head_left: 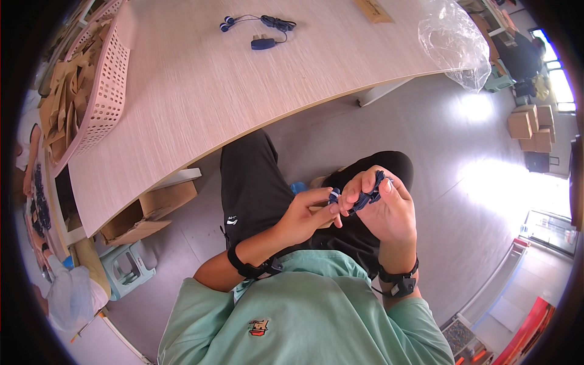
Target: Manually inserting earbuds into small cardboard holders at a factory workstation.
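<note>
Above my lap, my right hand is closed around a bundled dark blue cable. My left hand pinches a small dark blue and white piece, which looks like an earbud, close beside the bundle. A bit of tan card shows between the left fingers, partly hidden by them. On the table ahead lies a similar set of dark blue earphones, its cord wound up and a small dark block attached.
A pink perforated basket full of folded brown card stands at the table's left. A clear plastic bag hangs over the right edge, near a brown card piece. Below are an open carton and a pale stool. People sit at far left.
</note>
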The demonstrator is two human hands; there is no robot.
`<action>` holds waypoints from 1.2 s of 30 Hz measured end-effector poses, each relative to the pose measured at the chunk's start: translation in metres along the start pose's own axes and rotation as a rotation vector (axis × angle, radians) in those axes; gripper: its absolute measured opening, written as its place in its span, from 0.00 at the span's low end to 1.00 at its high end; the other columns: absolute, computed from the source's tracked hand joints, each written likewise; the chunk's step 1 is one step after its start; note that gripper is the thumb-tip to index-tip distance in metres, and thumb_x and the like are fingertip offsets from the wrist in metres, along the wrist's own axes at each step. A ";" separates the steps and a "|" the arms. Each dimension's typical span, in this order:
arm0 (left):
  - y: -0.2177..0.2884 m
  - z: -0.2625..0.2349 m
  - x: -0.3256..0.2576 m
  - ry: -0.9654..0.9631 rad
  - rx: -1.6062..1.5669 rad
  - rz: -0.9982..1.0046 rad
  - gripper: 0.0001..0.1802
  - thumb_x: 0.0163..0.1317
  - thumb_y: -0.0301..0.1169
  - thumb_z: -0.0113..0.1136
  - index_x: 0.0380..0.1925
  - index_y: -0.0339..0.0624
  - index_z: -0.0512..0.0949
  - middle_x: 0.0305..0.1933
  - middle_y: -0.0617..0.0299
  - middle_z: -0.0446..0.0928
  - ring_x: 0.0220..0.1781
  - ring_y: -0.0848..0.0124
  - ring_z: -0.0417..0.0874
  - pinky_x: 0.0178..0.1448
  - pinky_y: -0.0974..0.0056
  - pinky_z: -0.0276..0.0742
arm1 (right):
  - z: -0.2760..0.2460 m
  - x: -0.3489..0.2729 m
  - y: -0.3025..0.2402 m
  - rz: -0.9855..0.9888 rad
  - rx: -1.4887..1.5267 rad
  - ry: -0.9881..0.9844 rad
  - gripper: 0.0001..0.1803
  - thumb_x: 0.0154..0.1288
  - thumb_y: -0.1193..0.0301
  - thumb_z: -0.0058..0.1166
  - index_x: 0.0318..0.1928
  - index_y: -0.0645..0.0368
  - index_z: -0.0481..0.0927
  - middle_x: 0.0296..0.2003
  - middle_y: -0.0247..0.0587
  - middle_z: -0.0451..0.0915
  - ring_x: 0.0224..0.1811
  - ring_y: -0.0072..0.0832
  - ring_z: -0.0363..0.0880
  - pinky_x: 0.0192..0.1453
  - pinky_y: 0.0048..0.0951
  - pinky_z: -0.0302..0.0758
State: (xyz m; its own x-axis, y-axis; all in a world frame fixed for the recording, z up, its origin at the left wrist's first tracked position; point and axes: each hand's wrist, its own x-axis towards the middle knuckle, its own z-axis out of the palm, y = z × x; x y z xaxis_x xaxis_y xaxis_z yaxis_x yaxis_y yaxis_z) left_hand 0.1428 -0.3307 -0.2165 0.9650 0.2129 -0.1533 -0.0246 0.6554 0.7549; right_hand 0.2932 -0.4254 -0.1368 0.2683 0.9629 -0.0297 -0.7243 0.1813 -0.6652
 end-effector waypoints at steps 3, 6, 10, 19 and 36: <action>0.003 0.002 0.001 -0.078 0.024 0.061 0.08 0.73 0.27 0.53 0.47 0.35 0.74 0.43 0.58 0.78 0.41 0.72 0.81 0.44 0.68 0.78 | -0.002 0.000 0.000 0.019 0.032 0.002 0.18 0.78 0.60 0.43 0.45 0.65 0.74 0.43 0.55 0.79 0.43 0.38 0.82 0.37 0.32 0.78; 0.006 0.004 0.002 -0.129 -0.004 0.159 0.11 0.75 0.30 0.48 0.51 0.36 0.71 0.45 0.56 0.77 0.43 0.70 0.81 0.48 0.65 0.79 | -0.002 0.002 0.001 0.051 0.073 0.019 0.18 0.78 0.59 0.43 0.45 0.65 0.74 0.42 0.53 0.80 0.42 0.37 0.82 0.37 0.30 0.78; 0.001 0.003 0.001 -0.085 -0.143 0.071 0.13 0.77 0.32 0.45 0.53 0.36 0.69 0.47 0.55 0.77 0.44 0.69 0.81 0.50 0.63 0.80 | -0.004 0.002 0.001 0.055 0.051 0.054 0.18 0.78 0.59 0.42 0.45 0.64 0.74 0.41 0.51 0.81 0.41 0.35 0.82 0.36 0.29 0.76; -0.002 -0.004 0.001 -0.099 -0.020 0.161 0.12 0.76 0.30 0.46 0.53 0.35 0.69 0.47 0.55 0.78 0.44 0.70 0.82 0.51 0.65 0.78 | 0.000 0.003 0.001 0.013 -0.094 0.151 0.18 0.78 0.60 0.44 0.46 0.65 0.75 0.40 0.50 0.81 0.40 0.33 0.81 0.39 0.29 0.75; 0.010 0.007 0.005 0.120 0.408 0.291 0.10 0.64 0.18 0.60 0.45 0.31 0.75 0.41 0.56 0.77 0.40 0.72 0.80 0.46 0.68 0.79 | 0.022 0.003 0.003 -0.140 -1.031 0.101 0.09 0.69 0.73 0.52 0.40 0.68 0.79 0.36 0.44 0.82 0.37 0.28 0.82 0.43 0.26 0.78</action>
State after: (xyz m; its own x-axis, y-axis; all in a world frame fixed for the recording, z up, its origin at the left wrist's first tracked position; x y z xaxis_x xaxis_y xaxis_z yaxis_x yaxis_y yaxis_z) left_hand 0.1488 -0.3286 -0.2055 0.8958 0.4421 0.0459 -0.1607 0.2259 0.9608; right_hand 0.2782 -0.4172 -0.1226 0.3939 0.9168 0.0659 0.1980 -0.0147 -0.9801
